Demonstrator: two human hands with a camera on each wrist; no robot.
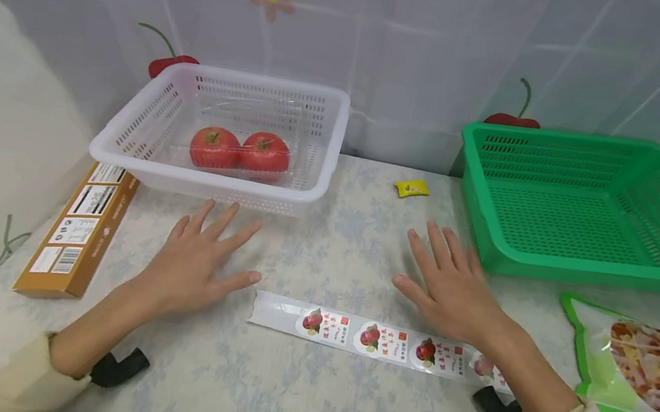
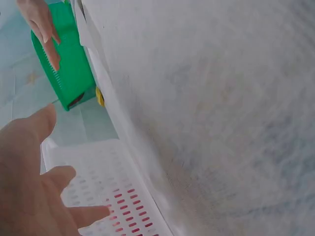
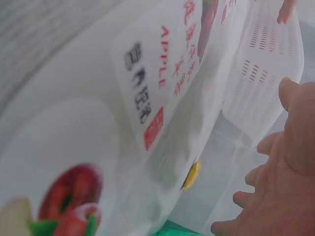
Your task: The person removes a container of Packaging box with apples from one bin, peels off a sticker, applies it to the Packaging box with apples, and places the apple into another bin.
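My left hand [image 1: 189, 269] is spread with straight fingers in front of the white basket [image 1: 228, 182], holding nothing. Inside that basket are two red apples [image 1: 216, 147] in clear plastic wrap. My right hand [image 1: 454, 290], fingers also extended and bare of any object, is at the near left corner of the green basket [image 1: 590, 269]. A strip of apple stickers [image 1: 350, 333] lies flat between the hands, its right end partly hidden by the right forearm. In the right wrist view the printed stickers [image 3: 162, 64] appear close up.
An orange-brown box [image 1: 75, 231] lies left of the white basket. Between the baskets, toward the back, is a small yellow packet [image 1: 412, 189]. A green-edged food bag [image 1: 653, 366] rests at the right. Behind everything hangs a patterned curtain [image 1: 411, 44].
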